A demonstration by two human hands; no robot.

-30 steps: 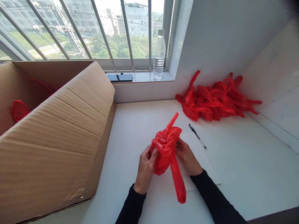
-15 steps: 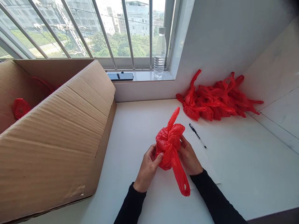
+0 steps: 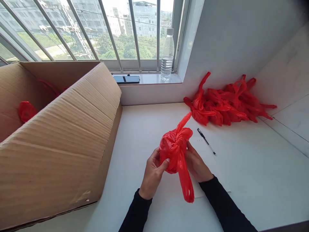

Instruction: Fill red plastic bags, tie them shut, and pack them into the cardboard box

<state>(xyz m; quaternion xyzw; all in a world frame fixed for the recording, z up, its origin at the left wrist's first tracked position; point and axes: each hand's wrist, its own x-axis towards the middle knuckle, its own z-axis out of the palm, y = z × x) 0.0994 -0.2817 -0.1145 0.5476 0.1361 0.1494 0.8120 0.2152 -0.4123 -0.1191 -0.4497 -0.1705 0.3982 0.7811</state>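
Between my two hands is a red plastic bag (image 3: 172,149), knotted at the top, with one handle loop pointing up and the other hanging down toward me. My left hand (image 3: 154,172) grips its left side, thumb in front and fingers partly behind. Around the right side curls my right hand (image 3: 196,162), its fingertips hidden behind the bag. What the bag contains is hidden. Below it a white sheet of paper (image 3: 214,175) lies on the white table (image 3: 142,129), with a black-capped pen (image 3: 206,141) resting at its far right side.
A large open cardboard box (image 3: 72,135) stands at the left, with red bags (image 3: 27,111) inside. Several knotted red bags (image 3: 224,103) are heaped against the wall at the back right. On the windowsill are a phone (image 3: 126,79) and a water bottle (image 3: 167,56).
The bag has tilted and turned slightly in my hands, its upper loop leaning farther right. The whole scene has shifted a little to the right in view.
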